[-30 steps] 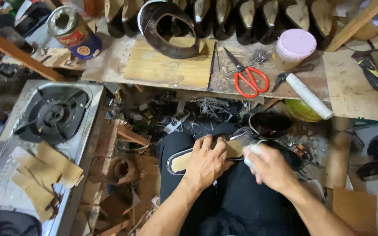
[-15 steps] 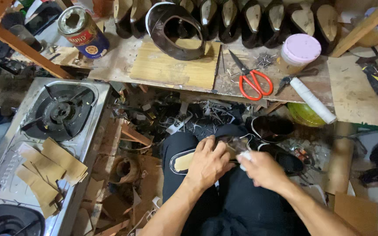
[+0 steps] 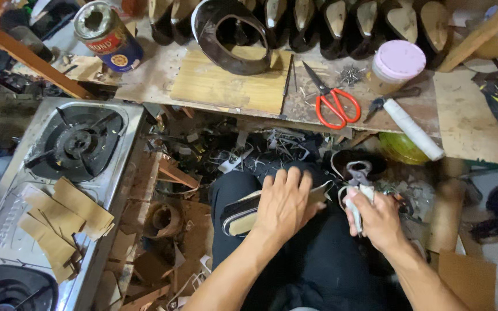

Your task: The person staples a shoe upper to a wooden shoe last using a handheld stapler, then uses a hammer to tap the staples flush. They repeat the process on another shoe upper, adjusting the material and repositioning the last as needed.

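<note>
Head view: left hand (image 3: 286, 204) flatter on sole (image 3: 243, 214) than before.

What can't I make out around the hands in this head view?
- Shoe sole: the middle and far end lie under the left hand.
- Tool in the right hand: a pale handle shows; the working end is hidden by fingers.
- Row of shoes: cut off by the top edge.

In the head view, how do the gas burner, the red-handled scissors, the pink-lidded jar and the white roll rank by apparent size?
Largest to smallest as they look:
1. gas burner
2. red-handled scissors and white roll, about alike in length, so I won't rank them
3. pink-lidded jar
The burner lies nearer the camera than the bench items, which adds to its apparent size.
</note>
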